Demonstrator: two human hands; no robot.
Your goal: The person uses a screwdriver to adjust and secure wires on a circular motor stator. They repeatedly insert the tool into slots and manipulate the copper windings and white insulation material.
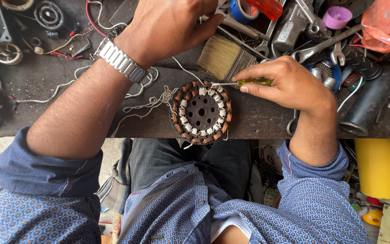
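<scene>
1. Stator [201,112] is laid flat at the near edge of the surface [267,119], close to the body — its ring of copper windings is kept facing up, within easy reach.
2. Screwdriver [244,83] is clamped in the right hand [290,83], nearly level, so its tip is set against the windings at the upper rim.
3. Left hand [172,25] is held beyond the stator, fingers curled among tools; what is gripped cannot be told.
4. Brush [224,56] is lying just behind — handy.
</scene>
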